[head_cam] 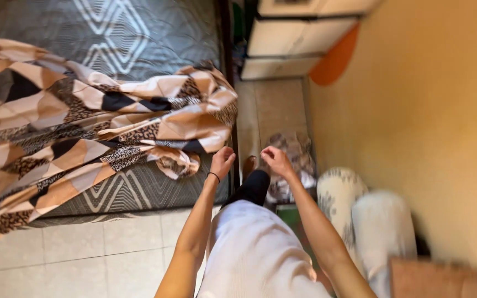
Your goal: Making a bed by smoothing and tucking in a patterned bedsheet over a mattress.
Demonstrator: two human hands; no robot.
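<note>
Head view shows both hands empty with fingers loosely curled: the left hand (223, 161) hovers just beside the patterned sheet (84, 127), bunched across the mattress (139, 187), while the right hand (274, 160) hangs above the floor rug (299, 152).

Warm, yellowish indoor light, moderately bright, source not visible. Orange wall (432, 110) evenly lit, no glare. Patterned sheet (84, 132) on the mattress (139, 33) is the sharpest thing, though its end farthest from the wall smears. Motion blur heavy near the wall: pillows (360, 215) and cardboard box (437, 278) at its foot are soft. Both hands, left hand (223, 161) and right hand (274, 160), slightly blurred. Soft shadow under the mattress edge on the floor tiles (100, 254). Lines bend slightly toward the frame edges.
</note>
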